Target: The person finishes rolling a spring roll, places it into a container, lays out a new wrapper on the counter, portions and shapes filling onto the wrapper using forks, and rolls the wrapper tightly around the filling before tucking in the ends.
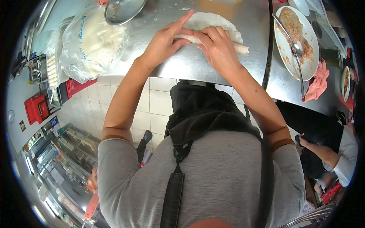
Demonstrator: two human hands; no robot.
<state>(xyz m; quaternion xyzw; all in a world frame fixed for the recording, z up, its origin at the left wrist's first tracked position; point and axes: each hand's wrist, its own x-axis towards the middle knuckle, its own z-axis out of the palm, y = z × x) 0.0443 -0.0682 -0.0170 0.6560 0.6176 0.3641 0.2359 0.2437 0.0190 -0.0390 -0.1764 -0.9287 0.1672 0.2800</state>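
Note:
A thin, round, pale wrapper (218, 22) lies on the steel table, its near edge rolled into a slim tube. My left hand (168, 41) grips the left end of this roll between thumb and fingers, the index finger stretched over the sheet. Curled over the middle of the roll is my right hand (219, 48), with the thumb on the near side. The right end of the roll sticks out past my right hand. Whatever is inside the roll is hidden.
A clear plastic bag of pale wrappers (95, 45) and a metal bowl (123, 11) are at the left. Finished-looking rolls (52, 72) line a tray. Rightward stand an oval plate of filling (283, 41), a spoon (297, 49) and a pink cloth (318, 81). Another person (327, 148) is at the right.

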